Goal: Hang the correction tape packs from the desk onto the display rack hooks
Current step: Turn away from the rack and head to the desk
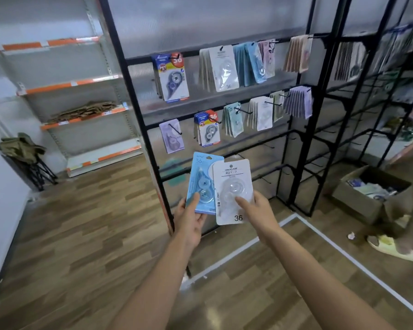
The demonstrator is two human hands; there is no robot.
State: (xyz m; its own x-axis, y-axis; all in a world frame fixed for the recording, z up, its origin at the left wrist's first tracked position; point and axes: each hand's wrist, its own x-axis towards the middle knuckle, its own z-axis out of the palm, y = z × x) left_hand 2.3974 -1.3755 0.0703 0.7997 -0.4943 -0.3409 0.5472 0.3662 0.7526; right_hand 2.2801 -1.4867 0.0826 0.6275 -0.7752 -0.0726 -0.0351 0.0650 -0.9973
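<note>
Left hand grips blue pack, right hand white pack; both upright, hang-holes topmost.

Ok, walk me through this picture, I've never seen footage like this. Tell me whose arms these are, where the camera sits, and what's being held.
There is no machine here. The one picture comes from a wide-angle camera worn on a person's head, looking forward and down, so the two bare arms belong to the wearer. The left hand holds a blue correction tape pack, thumb on its front. The right hand holds a white pack marked 36, which overlaps the blue one's edge. Both are held up before a black display rack, where similar packs already hang on hooks in the upper rows; the lower hooks look bare. No desk is in view. To the right a cardboard box of goods stands on the wooden floor.
</note>
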